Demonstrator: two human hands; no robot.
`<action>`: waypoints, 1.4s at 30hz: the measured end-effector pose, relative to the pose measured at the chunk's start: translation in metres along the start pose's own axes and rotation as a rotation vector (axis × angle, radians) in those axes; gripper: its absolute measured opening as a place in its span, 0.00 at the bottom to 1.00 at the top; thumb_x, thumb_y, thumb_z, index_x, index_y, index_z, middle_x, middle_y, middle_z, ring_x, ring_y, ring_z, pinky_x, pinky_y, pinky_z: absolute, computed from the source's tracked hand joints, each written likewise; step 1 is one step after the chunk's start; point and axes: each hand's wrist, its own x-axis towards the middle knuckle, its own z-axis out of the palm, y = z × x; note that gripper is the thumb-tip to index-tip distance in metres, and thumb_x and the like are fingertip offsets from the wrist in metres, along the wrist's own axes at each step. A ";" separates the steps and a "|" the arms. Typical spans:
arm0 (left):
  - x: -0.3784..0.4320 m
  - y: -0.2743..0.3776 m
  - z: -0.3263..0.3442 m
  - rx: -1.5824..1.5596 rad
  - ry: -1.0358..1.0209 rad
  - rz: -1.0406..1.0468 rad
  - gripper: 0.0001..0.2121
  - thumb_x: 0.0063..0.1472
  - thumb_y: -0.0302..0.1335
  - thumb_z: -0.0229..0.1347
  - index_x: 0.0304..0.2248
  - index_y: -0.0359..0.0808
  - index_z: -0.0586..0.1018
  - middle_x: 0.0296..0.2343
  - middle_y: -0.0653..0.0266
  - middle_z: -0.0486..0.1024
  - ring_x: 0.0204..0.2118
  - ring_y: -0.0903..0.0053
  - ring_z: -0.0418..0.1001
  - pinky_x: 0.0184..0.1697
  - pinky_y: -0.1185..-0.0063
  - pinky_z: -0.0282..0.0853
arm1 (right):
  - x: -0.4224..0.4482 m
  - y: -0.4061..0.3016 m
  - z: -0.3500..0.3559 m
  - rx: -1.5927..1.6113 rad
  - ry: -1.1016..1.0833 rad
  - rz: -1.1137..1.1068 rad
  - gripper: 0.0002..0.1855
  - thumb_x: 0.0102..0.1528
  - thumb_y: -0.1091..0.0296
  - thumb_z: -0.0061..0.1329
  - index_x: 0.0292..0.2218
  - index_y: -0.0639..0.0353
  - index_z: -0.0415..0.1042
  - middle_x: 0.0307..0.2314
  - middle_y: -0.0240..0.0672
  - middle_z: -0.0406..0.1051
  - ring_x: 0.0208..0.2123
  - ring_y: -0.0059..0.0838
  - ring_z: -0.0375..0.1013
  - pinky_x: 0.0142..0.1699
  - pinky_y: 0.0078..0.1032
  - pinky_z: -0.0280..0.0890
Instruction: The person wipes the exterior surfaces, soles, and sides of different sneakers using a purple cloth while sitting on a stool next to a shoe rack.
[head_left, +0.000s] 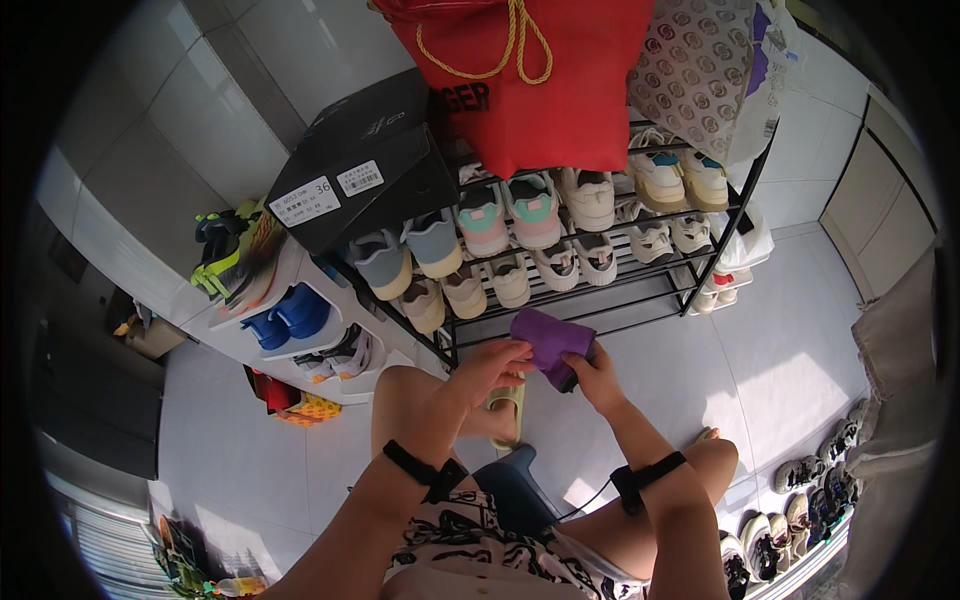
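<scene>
My right hand (598, 381) grips a purple, soft-looking item (551, 343) with a dark edge, its exact kind unclear. The thumb presses on the dark-edged side. My left hand (484, 375) is at the item's other side, fingertips at its left edge; whether they pinch it I cannot tell. Both hands are above the floor, just in front of a black metal shoe rack (577, 330). On the rack stand blue-grey shoes (431, 244), mint-and-pink sneakers (531, 214) and several pale sneakers (589, 199).
A black shoebox (360, 165), a red bag (555, 90) and a patterned bag (690, 75) top the rack. White side shelves hold blue shoes (300, 311). I sit on a dark blue stool (517, 487). More shoes (757, 544) line the floor at right, near a grey curtain (896, 450).
</scene>
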 end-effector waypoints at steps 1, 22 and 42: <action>-0.004 0.007 -0.013 0.255 0.082 0.007 0.14 0.60 0.32 0.49 0.43 0.31 0.72 0.41 0.58 0.70 0.42 0.73 0.69 0.45 0.75 0.67 | 0.000 0.001 -0.001 0.248 0.099 0.182 0.28 0.47 0.67 0.50 0.49 0.66 0.60 0.38 0.42 0.69 0.39 0.36 0.70 0.46 0.26 0.65; 0.022 0.006 -0.114 1.802 0.526 0.243 0.15 0.41 0.23 0.55 0.33 0.36 0.78 0.32 0.55 0.75 0.36 0.63 0.74 0.41 0.72 0.67 | -0.015 -0.001 -0.035 0.682 0.087 0.346 0.25 0.46 0.71 0.53 0.46 0.62 0.63 0.38 0.35 0.70 0.41 0.31 0.70 0.47 0.27 0.64; 0.032 -0.049 -0.151 -0.983 0.763 0.055 0.12 0.56 0.34 0.56 0.39 0.42 0.73 0.33 0.68 0.73 0.35 0.76 0.70 0.31 0.78 0.64 | -0.025 -0.003 -0.052 0.704 0.175 0.278 0.24 0.45 0.73 0.51 0.45 0.63 0.64 0.38 0.36 0.69 0.40 0.32 0.70 0.46 0.28 0.65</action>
